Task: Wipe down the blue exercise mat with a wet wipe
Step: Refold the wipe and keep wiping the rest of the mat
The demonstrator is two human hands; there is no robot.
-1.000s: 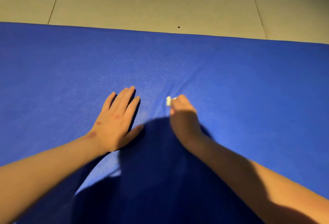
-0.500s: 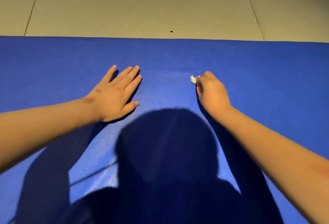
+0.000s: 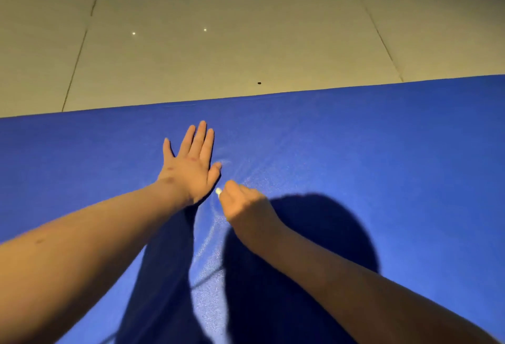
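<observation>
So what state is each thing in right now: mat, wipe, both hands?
Blue mat: spread on the tiled floor, rippled near its middle.
Wet wipe: wadded small, mostly hidden, only a white tip showing.
Left hand: fingers straight, flat on the mat.
Right hand: curled round the wipe.

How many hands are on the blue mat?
2. The left hand lies flat on the mat with straight fingers; the right hand, just beside it, grips a small white wipe. No others show.
</observation>
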